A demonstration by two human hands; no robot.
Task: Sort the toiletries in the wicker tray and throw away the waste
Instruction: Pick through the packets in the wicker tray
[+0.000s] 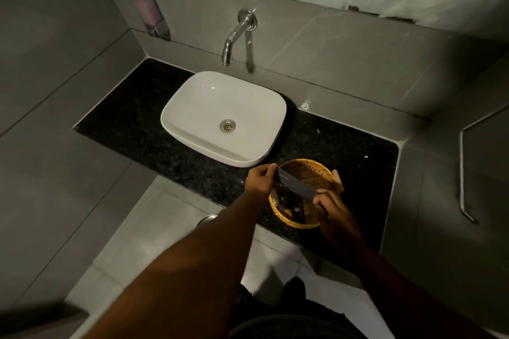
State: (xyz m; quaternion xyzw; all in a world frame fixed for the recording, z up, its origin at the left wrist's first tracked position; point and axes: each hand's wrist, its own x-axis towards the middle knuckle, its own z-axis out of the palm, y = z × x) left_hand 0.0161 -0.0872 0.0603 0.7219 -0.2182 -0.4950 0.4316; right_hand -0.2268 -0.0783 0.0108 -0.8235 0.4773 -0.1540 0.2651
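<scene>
Long dark box (296, 184) held over wicker tray (316, 170), one end pinched by left hand (260, 177), other end by right hand (332, 208). Small dark packets (290, 205) left inside tray on black counter (137, 124).

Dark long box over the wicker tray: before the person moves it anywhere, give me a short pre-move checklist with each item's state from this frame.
1. Long dark box gripped at both ends: ok, left hand at one end, right hand at the other.
2. Box lifted off the wicker tray: ok, it is held above it.
3. Small dark packets lie inside the tray: ok.
4. Whether the box is waste or a keeper: cannot tell.
5. Waste bin located: cannot tell; none identifiable.
6. Countertop beside the tray has bare space: ok.
</scene>
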